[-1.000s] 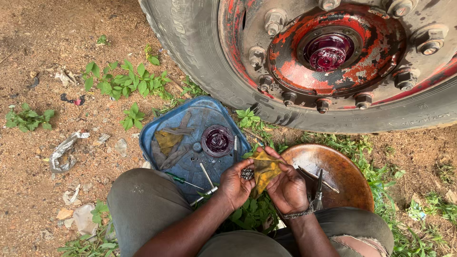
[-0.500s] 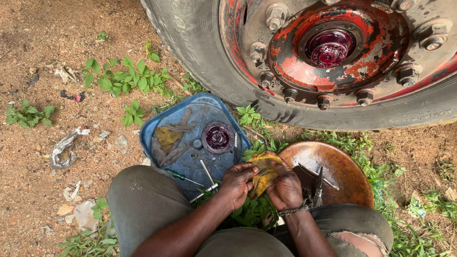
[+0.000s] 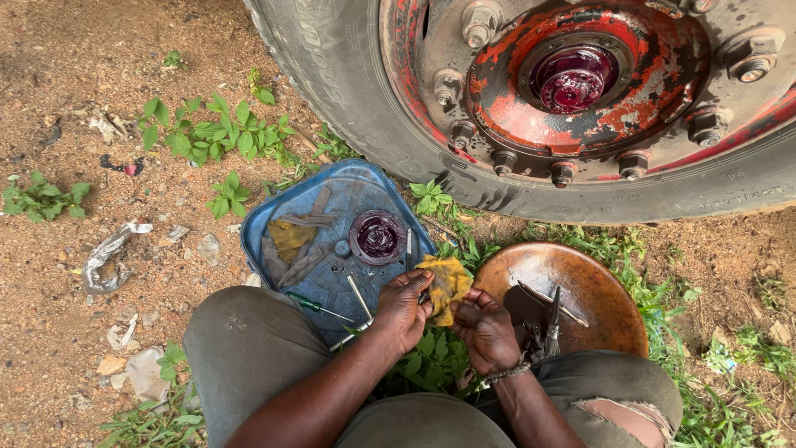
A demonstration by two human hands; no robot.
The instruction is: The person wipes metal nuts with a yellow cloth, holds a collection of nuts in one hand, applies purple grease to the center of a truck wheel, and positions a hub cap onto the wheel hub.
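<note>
Both hands, left hand (image 3: 404, 309) and right hand (image 3: 483, 330), clutch a grimy yellow cloth rag (image 3: 445, 284); greasy fingers could drop it into grass.

Both hands lower in frame than a second ago, yellow rag (image 3: 446, 286) now bunched between left hand (image 3: 404, 305) and right hand (image 3: 485, 332), small metal part no longer visible.

A large truck tyre (image 3: 348, 99) fills the top of the view, its red, rust-flaked hub (image 3: 580, 79) ringed with lug nuts (image 3: 481, 23). Below it a blue plastic tray (image 3: 274, 241) lies on the dirt, holding a small round cup of dark red grease (image 3: 378, 236), a green-handled screwdriver (image 3: 319, 307) and grimy rags. Beside it sits a rusty round pan (image 3: 572, 278) with pliers (image 3: 550, 328). Weeds (image 3: 215, 137) and crumpled foil (image 3: 108, 257) lie to the left.
</note>
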